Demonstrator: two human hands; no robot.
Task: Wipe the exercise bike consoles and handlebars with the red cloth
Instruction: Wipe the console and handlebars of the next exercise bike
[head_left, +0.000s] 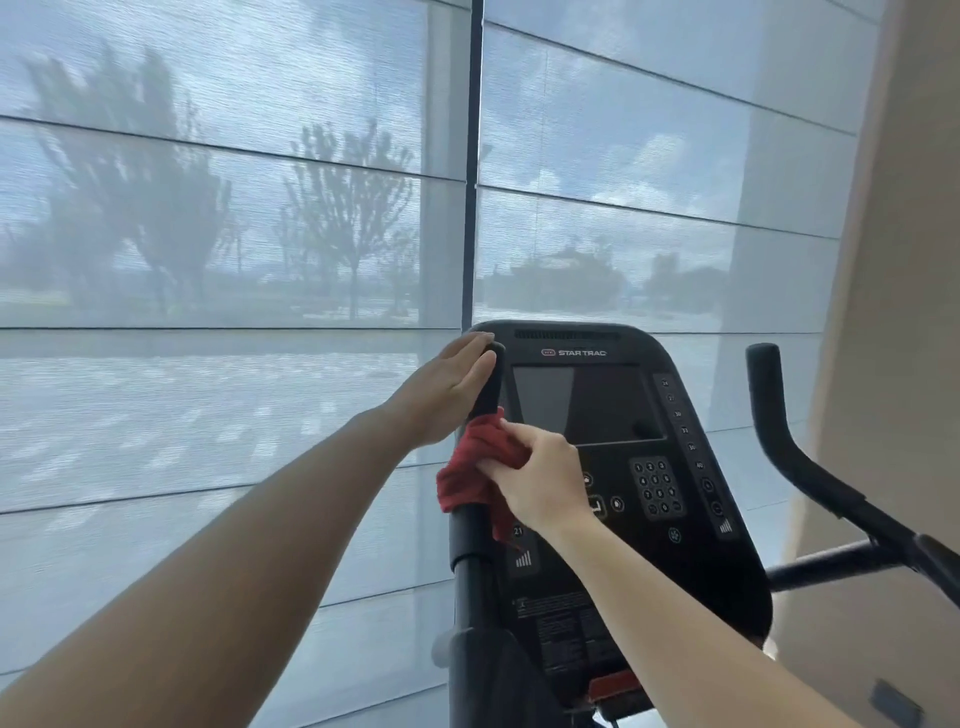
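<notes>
The right hand (545, 478) pinches the red cloth (467, 467), bunched around the upright handlebar (470, 540) at the console's (623, 405) left edge. Just above the cloth, the left hand (457, 384) lies flat-fingered against the bar's tip. The second handlebar (779, 415) rises beyond the console's right edge, near a beige wall (893, 364). Shaded windows (208, 208) stand behind.

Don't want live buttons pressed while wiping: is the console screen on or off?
Off, as far as shows: the console screen is dark, with only a pale reflection and no lit figures.
</notes>
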